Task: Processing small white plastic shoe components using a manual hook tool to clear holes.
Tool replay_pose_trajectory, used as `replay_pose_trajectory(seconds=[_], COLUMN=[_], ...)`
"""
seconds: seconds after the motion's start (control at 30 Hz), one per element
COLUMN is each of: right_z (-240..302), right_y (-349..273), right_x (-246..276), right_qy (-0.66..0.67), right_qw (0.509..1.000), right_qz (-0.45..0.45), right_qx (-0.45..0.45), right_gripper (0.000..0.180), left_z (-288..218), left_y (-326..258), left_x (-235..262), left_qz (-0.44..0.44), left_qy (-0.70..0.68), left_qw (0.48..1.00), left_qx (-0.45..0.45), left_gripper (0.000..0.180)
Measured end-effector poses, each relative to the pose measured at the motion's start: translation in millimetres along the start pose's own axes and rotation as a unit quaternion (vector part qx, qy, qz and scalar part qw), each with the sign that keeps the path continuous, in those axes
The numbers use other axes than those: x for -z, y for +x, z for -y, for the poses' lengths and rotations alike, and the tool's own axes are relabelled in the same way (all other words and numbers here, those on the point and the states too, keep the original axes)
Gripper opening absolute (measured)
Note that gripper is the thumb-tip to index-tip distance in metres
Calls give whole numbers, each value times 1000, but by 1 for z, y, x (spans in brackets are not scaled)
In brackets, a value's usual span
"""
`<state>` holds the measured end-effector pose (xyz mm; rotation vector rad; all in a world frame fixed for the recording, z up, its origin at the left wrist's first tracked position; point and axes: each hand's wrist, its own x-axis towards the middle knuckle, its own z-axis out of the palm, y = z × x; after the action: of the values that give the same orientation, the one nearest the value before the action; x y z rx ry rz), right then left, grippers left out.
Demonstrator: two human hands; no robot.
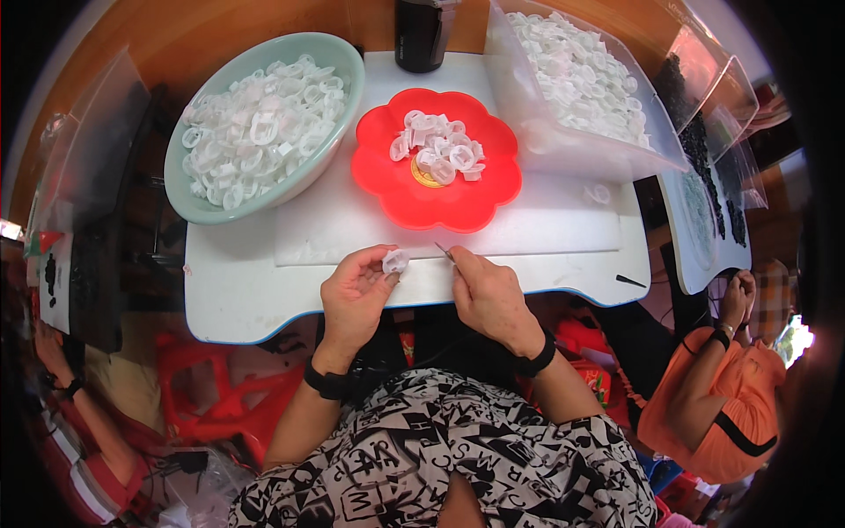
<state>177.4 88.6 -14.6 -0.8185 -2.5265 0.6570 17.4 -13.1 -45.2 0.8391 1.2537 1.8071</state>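
Note:
Between the thumb and fingers of my left hand point(356, 290) is a small translucent plastic part point(395, 260), roughly ring-shaped. My right hand point(493, 295) is closed around a thin tool point(445, 252) whose narrow metal tip points up and left; its handle is hidden in the fist, so I cannot tell its exact kind. The two hands are a short way apart over the table's near edge. Just beyond them sits a red flower-shaped plate point(374, 167) with a small heap of similar plastic parts point(440, 145) in it.
A pale green basin point(180, 189) heaped with such parts stands at the left, and a clear bin point(598, 154) of them at the right. A dark cup point(419, 40) is at the back of the white table point(238, 299). Co-workers sit on both sides.

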Motion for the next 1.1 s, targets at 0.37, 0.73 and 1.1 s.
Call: replay_pose_trajectory(seconds=[0.37, 0.73, 1.1], right_z=[-9, -11, -16], right_y=[-10, -11, -11], right_x=[1, 3, 6], right_qy=[65, 145, 223], right_qw=[997, 987, 972], right_qz=[-45, -68, -54], right_qx=[-18, -25, -43], right_gripper=[20, 18, 17], left_z=[-109, -74, -44], left_y=[69, 90, 115], left_x=[3, -29, -52], left_qz=[-121, 43, 135], left_qy=[88, 410, 702], left_qw=[978, 908, 693], left_qx=[-144, -75, -93], left_gripper=[42, 34, 37])
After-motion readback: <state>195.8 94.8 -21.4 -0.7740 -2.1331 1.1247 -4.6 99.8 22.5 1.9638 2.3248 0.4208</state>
